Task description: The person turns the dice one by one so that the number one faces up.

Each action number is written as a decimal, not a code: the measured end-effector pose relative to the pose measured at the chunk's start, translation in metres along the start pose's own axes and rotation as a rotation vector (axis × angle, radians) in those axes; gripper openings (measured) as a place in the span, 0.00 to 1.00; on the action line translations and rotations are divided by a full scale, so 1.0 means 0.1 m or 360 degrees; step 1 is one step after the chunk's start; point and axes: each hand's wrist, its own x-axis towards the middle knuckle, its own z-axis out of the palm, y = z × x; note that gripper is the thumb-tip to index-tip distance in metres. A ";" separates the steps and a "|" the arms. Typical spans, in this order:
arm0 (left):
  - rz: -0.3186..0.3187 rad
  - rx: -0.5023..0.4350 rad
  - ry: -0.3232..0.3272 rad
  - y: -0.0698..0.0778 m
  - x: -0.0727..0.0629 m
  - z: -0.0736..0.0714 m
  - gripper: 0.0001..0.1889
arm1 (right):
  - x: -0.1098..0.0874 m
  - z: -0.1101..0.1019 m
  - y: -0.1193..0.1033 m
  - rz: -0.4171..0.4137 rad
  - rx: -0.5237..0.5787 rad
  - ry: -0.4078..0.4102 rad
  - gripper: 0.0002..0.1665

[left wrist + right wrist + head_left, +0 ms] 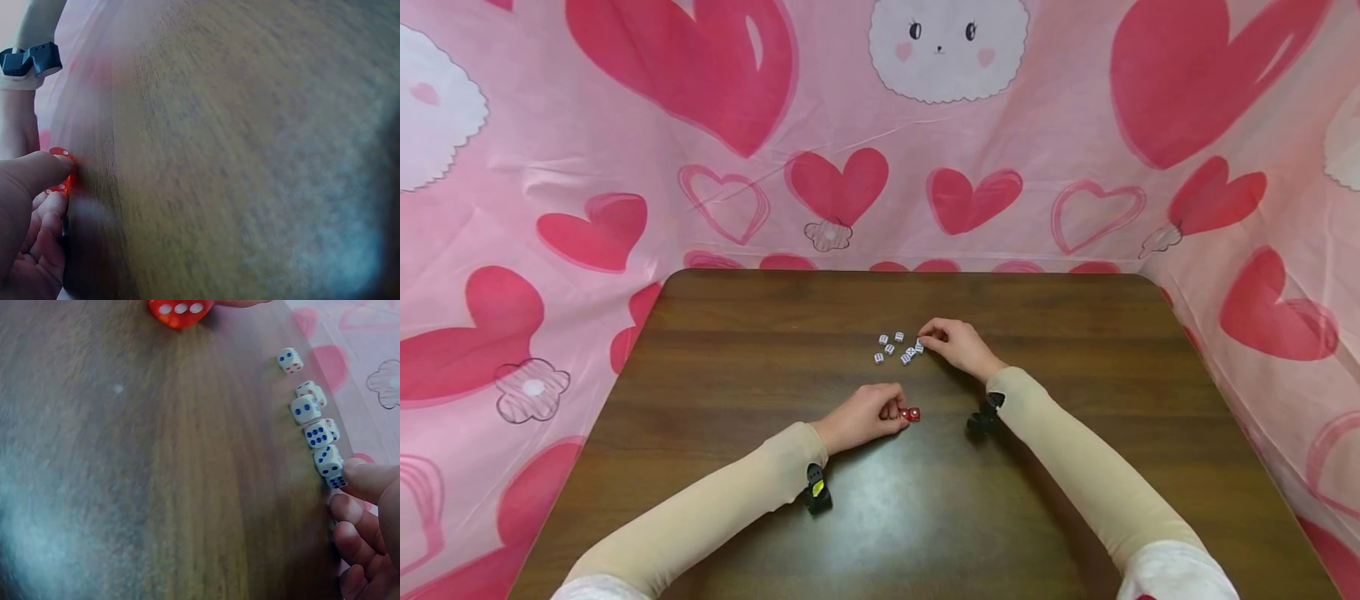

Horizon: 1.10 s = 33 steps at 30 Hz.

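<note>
We see the left hand (865, 415) gripping a red die (904, 413) between its thumb and curled fingertips. A second red die (914, 414) sits just to the right of those fingertips, and the pair looks to be touching. From above, we make out 1 white dot on the top of each; in the right wrist view, a red face beside the left hand shows 3 dots in a row.

Beyond and to the right of the left hand, we find the right hand (958, 346), its fingers bent, pinching a white die (919, 347) between thumb and forefinger. Leading off leftward from the right hand's fingertips, 2 more white dice (908, 357) lie close in line with the pinched die. The other 4, the loose dice (889, 349), are scattered farther left of the right hand, with small gaps between them. We see blue dots on the white faces, and red dots on some.

All 9 dice are on the dark wooden tabletop (880, 517) that spreads under and around the hands. Behind each hand we note a beige sleeve (1082, 467) and a black wrist mount (817, 492). Beyond the hands and to either side of them hangs a pink cloth (910, 137) printed with hearts.
</note>
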 end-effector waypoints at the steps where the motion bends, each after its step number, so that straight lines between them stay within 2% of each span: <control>1: 0.0004 -0.0002 0.0003 0.00 0.00 0.00 0.08 | 0.00 0.00 -0.01 0.0002 -0.0009 -0.0010 0.09; 9: 0.0023 -0.0004 0.0011 -0.01 0.00 0.01 0.08 | -0.04 -0.02 0.00 -0.0040 -0.0047 -0.0052 0.09; 17: 0.0019 0.0024 0.0004 -0.02 0.01 0.03 0.08 | -0.13 -0.06 0.11 -0.0094 -0.0018 -0.0104 0.08; 26: 0.0015 0.0024 -0.0002 -0.02 0.01 0.04 0.07 | -0.20 -0.06 0.16 -0.0111 0.0002 -0.0039 0.06; 33: 0.0021 0.0014 0.0013 -0.01 -0.01 0.04 0.07 | -0.20 -0.07 0.16 -0.0141 0.0026 -0.0062 0.05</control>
